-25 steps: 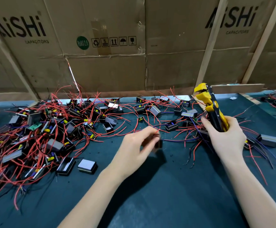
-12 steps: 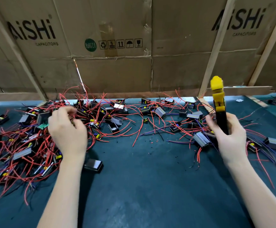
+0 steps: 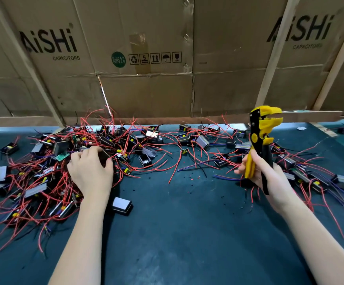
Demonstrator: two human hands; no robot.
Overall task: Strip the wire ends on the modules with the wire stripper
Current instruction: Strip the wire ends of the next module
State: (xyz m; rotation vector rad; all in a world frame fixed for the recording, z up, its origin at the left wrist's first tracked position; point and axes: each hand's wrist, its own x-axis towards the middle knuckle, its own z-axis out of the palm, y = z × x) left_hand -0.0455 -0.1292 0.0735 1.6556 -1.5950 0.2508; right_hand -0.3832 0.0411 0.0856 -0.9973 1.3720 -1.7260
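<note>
Modules (image 3: 60, 177) are lying tangled in a heap at the left of the dark mat (image 3: 177, 233), with a looser scatter trailing across the far edge to the right, and your left hand (image 3: 90, 171) is reaching into that heap, fingers curling over one dark module (image 3: 103, 156); whether it is truly gripped I cannot tell. Because red wires (image 3: 126, 140) are crossing everywhere, you are risking dragging neighbouring modules along or snagging a lead when you are lifting, and a tug could be bending or breaking a wire at its solder point. Your right hand (image 3: 269, 177) is grasping the wire stripper (image 3: 259, 145) upright by its handles, jaws standing apart and pointing right; a wire fed in crooked could be getting cut instead of stripped. Counting: one stripper, two hands, one module lying alone near your left forearm (image 3: 121, 205), and several dozen modules overall, too knotted to count exactly. Cardboard boxes (image 3: 146, 58) are standing along the far side.
</note>
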